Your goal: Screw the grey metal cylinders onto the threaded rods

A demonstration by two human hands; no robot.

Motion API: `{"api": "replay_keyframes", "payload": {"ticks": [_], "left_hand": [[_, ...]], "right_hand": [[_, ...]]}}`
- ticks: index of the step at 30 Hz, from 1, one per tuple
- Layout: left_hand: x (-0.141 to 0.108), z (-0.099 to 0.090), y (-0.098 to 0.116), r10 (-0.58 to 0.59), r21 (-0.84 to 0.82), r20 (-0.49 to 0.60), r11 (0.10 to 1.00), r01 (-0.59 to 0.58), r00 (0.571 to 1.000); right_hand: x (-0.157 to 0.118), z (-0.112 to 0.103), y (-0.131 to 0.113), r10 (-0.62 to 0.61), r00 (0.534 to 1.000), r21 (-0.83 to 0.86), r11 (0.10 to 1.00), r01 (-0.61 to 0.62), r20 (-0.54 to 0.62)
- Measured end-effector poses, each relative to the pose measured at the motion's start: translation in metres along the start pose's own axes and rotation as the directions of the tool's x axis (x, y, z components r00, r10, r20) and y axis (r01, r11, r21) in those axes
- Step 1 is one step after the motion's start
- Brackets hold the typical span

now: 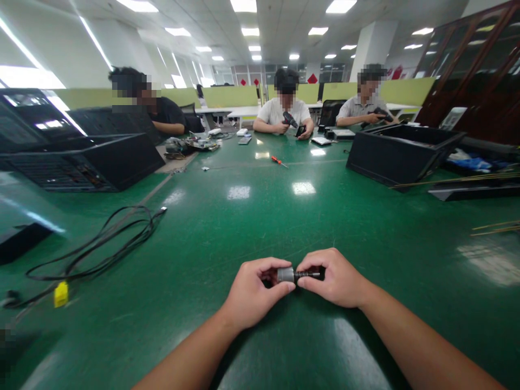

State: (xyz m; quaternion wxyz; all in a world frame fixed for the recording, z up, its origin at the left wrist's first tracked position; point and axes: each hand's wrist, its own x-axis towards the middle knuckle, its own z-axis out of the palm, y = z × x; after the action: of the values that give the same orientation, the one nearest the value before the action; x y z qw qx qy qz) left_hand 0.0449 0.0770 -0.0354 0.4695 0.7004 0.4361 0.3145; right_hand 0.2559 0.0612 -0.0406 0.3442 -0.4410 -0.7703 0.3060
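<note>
Low in the middle of the view, my left hand (254, 290) grips a short grey metal cylinder (286, 274) between thumb and fingers. A thin dark shaft (305, 274), ridged like a thread or a coiled spring, sticks out of the cylinder towards the right. Around this shaft my right hand (336, 277) closes its thumb and index finger, with the other fingers curled behind. The piece lies level, just above the green tabletop (260, 227). What kind of part it is I cannot tell, and my fingers hide some of it.
A looped black cable (122, 238) with a yellow tag (60, 294) lies left. Black computer cases stand left (117, 162) and right (385, 154). Farther off lies an orange screwdriver (278, 161). Three people sit beyond; the middle person holds a power drill (289, 119).
</note>
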Motion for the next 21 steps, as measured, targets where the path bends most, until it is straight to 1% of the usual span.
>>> {"api": "replay_keyframes", "payload": {"ticks": [21], "left_hand": [[0.0001, -0.0002, -0.0003, -0.008, -0.018, -0.003, 1.000, 0.008, 1.000]], "right_hand": [[-0.0002, 0.0006, 0.0022, 0.014, 1.000, -0.008, 1.000, -0.014, -0.001]]}}
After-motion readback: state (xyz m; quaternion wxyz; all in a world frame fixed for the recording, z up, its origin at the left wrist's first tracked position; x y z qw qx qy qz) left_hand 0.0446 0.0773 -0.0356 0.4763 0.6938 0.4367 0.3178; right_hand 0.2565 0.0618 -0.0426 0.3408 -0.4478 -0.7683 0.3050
